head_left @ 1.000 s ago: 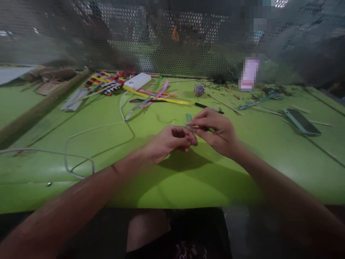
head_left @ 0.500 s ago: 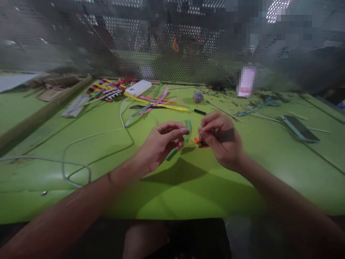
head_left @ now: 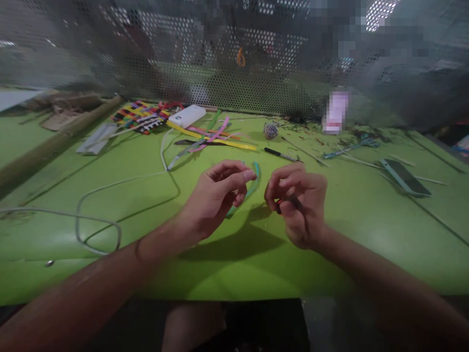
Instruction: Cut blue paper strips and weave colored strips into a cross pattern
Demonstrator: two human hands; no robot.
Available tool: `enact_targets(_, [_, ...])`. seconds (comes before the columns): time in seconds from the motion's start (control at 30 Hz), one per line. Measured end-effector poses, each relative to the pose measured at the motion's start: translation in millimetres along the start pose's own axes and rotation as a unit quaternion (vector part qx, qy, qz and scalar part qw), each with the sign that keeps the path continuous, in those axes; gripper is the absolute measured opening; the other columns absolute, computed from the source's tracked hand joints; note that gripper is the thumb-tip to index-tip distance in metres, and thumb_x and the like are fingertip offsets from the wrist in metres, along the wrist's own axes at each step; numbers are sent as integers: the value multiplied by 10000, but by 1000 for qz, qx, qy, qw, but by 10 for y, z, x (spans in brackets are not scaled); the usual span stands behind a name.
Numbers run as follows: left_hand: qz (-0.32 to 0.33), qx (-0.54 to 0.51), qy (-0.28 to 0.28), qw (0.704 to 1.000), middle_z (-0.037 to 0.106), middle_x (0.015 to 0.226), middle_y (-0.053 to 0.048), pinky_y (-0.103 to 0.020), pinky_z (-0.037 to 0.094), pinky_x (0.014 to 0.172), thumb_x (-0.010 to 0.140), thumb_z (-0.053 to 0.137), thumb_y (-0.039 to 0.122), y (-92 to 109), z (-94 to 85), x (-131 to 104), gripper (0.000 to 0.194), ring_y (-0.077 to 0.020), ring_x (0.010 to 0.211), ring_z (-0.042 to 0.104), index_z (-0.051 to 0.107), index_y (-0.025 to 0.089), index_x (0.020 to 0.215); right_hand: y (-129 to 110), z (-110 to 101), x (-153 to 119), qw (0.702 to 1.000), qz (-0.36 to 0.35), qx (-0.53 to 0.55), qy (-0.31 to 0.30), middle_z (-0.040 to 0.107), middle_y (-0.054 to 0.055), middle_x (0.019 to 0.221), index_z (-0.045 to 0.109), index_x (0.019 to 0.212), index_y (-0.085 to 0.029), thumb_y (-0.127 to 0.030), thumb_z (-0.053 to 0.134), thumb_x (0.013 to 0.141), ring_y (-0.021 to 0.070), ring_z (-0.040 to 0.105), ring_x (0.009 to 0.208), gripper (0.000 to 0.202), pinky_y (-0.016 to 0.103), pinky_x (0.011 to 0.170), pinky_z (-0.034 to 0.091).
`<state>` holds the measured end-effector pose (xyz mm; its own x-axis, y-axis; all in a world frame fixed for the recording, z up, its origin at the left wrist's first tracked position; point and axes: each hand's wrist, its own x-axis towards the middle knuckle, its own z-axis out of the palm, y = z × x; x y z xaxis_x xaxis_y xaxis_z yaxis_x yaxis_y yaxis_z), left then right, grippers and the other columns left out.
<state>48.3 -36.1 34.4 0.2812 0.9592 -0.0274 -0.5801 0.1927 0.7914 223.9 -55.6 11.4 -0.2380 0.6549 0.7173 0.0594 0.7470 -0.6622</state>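
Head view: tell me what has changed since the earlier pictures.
The left hand and right hand, together at the teal strip a second ago, have drawn apart: one leftward, the other rightward and nearer the person. The right hand has curled over the red-and-black object, now mostly hidden. Whether the left hand grips the strip is unclear. The pen, ball and dark phone stayed put.

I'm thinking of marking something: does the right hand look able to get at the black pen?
Probably yes: the black pen lies just beyond the right hand, with nothing seen on top. The hand seems to hold a small red-and-black thing, perhaps needing release first.
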Motion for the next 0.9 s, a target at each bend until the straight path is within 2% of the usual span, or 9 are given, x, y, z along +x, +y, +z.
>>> enact_targets(0.1, [-7,1,3,1000,654,662,58,-131,368,407,693,851,139,6,7,-20,162,-8,433,485,700,168,744,-164,-13,30,997,14,-70,0,597,48,935,530,909,-262,-354,540,1027,180,619,817,149,347,689,553])
enact_targets(0.2, [-18,5,9,1000,663,682,53,-130,366,404,688,858,153,19,4,-40,181,-8,438,482,697,173,768,-299,-90,100,981,13,-190,-21,613,55,866,607,786,-236,-257,536,1030,168,620,770,255,343,705,554])
enact_targets(0.33, [-19,-7,-7,1000,638,655,53,-120,379,414,710,847,146,42,20,-81,158,-13,453,490,702,173,766,-212,-174,145,943,-126,-305,-45,661,48,916,667,934,-254,-183,609,988,176,626,816,107,316,705,549])
enact_targets(0.4, [-19,-25,-21,999,618,629,54,-116,379,408,722,838,133,48,43,-107,145,-19,449,492,702,171,754,-118,-184,139,924,-190,-330,-46,658,42,938,651,1019,-240,-152,622,973,169,614,816,103,299,688,544])
enact_targets(0.5, [-31,-47,-32,998,616,623,45,-109,381,401,742,831,122,47,74,-135,128,-21,448,492,708,158,748,-68,-174,122,903,-238,-354,-54,647,71,947,629,1084,-178,-133,579,985,181,613,857,120,310,719,561])
enact_targets(0.63, [-49,-58,-50,996,573,556,54,-91,381,407,745,862,137,41,77,-148,144,-17,453,481,718,140,738,-137,-147,109,885,-256,-377,-92,636,113,959,627,1066,-116,-93,552,980,197,612,894,116,324,762,567])
enact_targets(0.8, [-64,-62,-67,994,546,508,67,-77,345,387,743,887,152,38,59,-157,172,-7,423,451,716,138,735,-164,-139,109,888,-248,-377,-85,632,108,942,639,1062,-100,-37,617,929,189,588,866,149,326,747,557])
enact_targets(0.9, [-75,-61,-68,993,550,509,66,-74,317,373,770,863,139,36,63,-162,151,-7,415,450,714,138,747,-158,-145,106,889,-244,-378,-84,635,107,941,638,1081,-108,-54,593,953,186,586,858,146,330,736,556])
